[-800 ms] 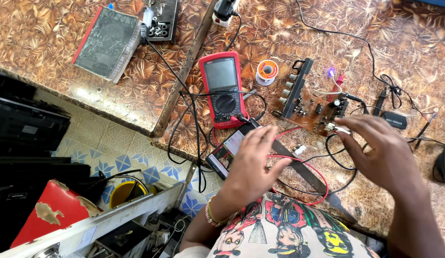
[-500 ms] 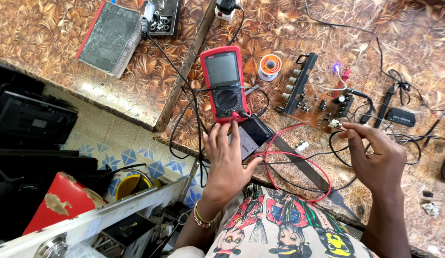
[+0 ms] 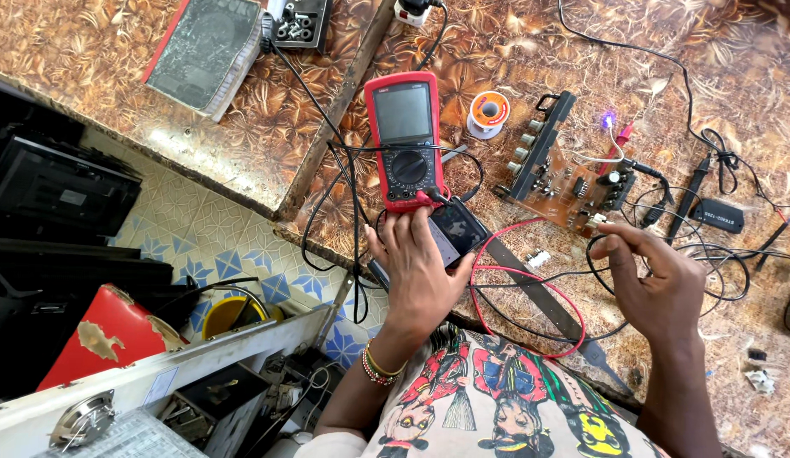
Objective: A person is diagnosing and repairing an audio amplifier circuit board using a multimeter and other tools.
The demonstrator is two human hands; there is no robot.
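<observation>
While our left hand lies flat, fingers spread and gripping nothing, on a dark phone-like device just below the red multimeter, our right hand pinches a thin black wire between thumb and fingers near the circuit board. A red wire loop lies between both hands; a solder spool sits beside the meter.

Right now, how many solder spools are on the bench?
1. The solder spool lies flat between the red meter and the circuit board. More could be hidden outside the picture.
</observation>
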